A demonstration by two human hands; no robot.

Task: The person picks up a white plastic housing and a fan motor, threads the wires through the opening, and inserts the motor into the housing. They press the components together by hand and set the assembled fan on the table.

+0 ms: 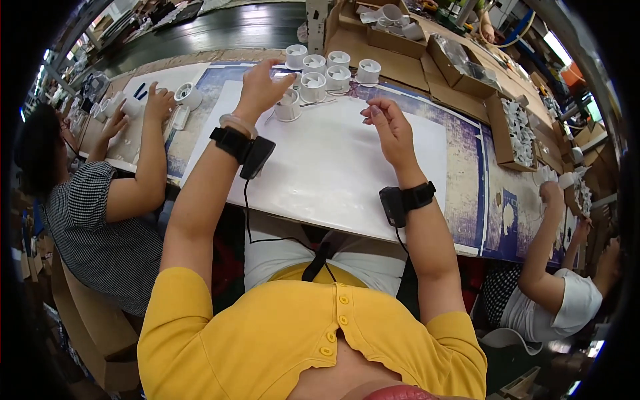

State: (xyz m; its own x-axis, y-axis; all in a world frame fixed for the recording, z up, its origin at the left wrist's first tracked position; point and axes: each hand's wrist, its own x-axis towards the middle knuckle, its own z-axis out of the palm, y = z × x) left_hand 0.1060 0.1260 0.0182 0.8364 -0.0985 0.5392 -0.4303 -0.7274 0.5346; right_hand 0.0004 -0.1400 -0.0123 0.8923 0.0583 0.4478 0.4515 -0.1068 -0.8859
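Observation:
Several white round plastic housings [313,87] with blade-like parts inside stand in a cluster at the far side of the white sheet [333,160]. Over the cluster's left edge reaches my left hand [261,88], its thumb and fingers apart and nothing visible between them. The nearest housing [288,107] stands just beside that hand, with thin wires lying by it. To the right of the cluster, my right hand [389,130] hovers above the sheet with loosely bent fingers and no object in it. Both wrists carry black strapped devices with cables.
At left a co-worker's hands [159,102] work near another white housing [188,97]. Cardboard boxes of white parts [515,133] line the right and back. Another co-worker's hand [551,193] is at far right. A post [316,27] rises behind the housings.

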